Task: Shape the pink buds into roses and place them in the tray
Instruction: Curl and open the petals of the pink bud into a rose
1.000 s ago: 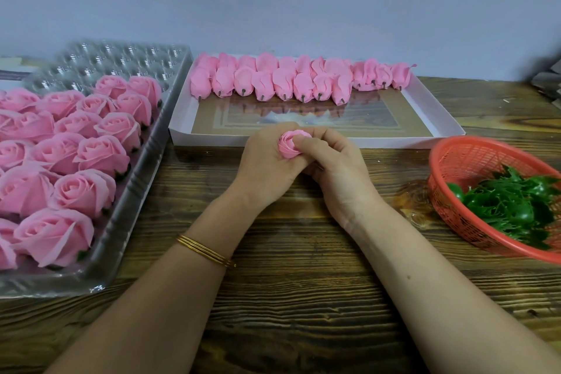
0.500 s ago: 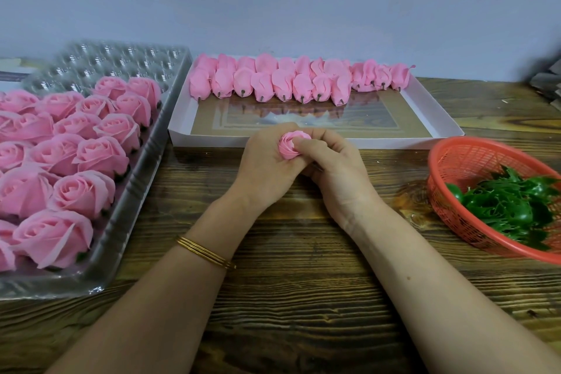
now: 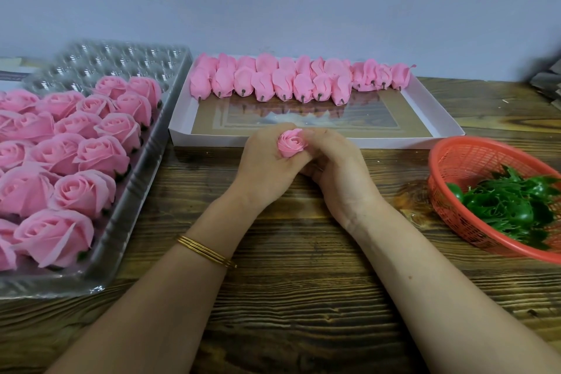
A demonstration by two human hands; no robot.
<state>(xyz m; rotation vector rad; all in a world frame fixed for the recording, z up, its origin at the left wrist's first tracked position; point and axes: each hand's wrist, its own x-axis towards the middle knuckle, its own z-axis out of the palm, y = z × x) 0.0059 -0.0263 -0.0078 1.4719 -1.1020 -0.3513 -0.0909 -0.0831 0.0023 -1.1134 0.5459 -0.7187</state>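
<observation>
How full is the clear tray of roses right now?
Partly full: finished roses cover the near part of the clear tray, while its far cups sit empty.

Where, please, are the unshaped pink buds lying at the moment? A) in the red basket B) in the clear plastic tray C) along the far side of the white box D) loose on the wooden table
C: the pink buds lie in rows along the far side of the white box, while the basket holds green leaves.

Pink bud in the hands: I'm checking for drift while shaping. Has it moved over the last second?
No. The pink bud stays at the same spot, just in front of the white box's front wall; only more of its petals show now.
</observation>
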